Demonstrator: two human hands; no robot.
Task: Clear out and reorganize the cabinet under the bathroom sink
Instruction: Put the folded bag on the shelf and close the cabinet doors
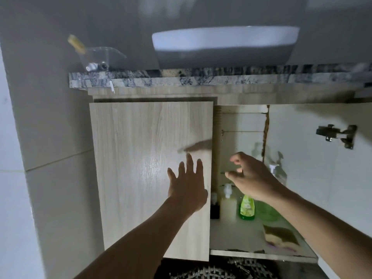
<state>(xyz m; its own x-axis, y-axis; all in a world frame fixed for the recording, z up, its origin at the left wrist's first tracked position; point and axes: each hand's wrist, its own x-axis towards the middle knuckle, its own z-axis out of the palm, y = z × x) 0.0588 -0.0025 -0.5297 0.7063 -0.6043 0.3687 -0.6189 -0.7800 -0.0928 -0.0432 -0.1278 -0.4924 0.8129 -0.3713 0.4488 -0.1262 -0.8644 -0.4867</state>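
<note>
Two bare hands are reaching toward the cabinet [153, 178] under the sink [224, 44].

The left hand [188, 186] is hovering with fingers spread and straight before the closed left door, near its right edge, holding nothing; the right hand [251, 174] is hanging at the open compartment, fingers loosely curled and empty; on the cabinet floor a pump bottle [228, 204] and a green bottle [247, 207] are standing near the back left corner; a sponge [280, 236] is lying toward the front edge; the right door [322, 178] is standing open.
</note>
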